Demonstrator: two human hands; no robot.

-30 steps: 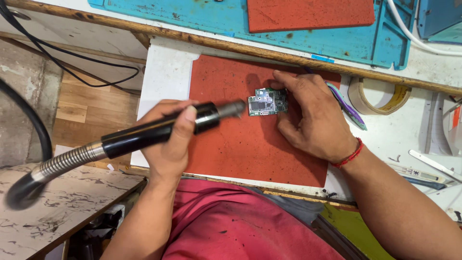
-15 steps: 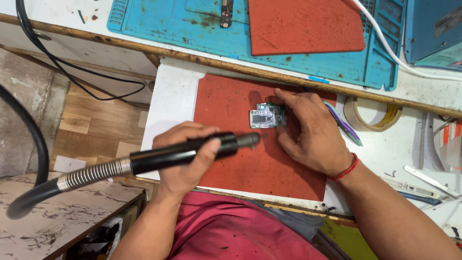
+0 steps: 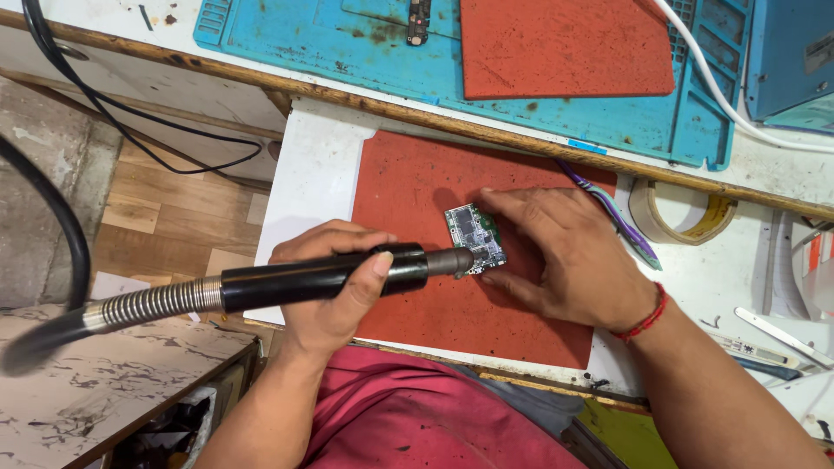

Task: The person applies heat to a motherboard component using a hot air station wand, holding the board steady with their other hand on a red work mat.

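Observation:
My left hand (image 3: pixel 326 295) grips a black rotary tool handpiece (image 3: pixel 339 274) with a coiled metal flexible shaft (image 3: pixel 148 304) trailing to the left. Its tip meets the lower edge of a small green circuit board (image 3: pixel 473 233) lying on a red rubber mat (image 3: pixel 417 187). My right hand (image 3: pixel 569 260) rests on the mat with fingers pressed against the board's right side, pinning it flat. A red thread band circles that wrist.
A blue work mat (image 3: pixel 347 43) with a second red pad (image 3: pixel 565 43) lies on the far bench. A roll of tape (image 3: pixel 682 213), a purple tweezer-like tool (image 3: pixel 612 217) and small tools (image 3: pixel 764 347) sit at the right. Black cables (image 3: pixel 130 122) hang at the left.
The view has shifted and the handpiece now lies more level. Its tip has come from the board's left side to the board's lower edge. My right hand keeps holding the board.

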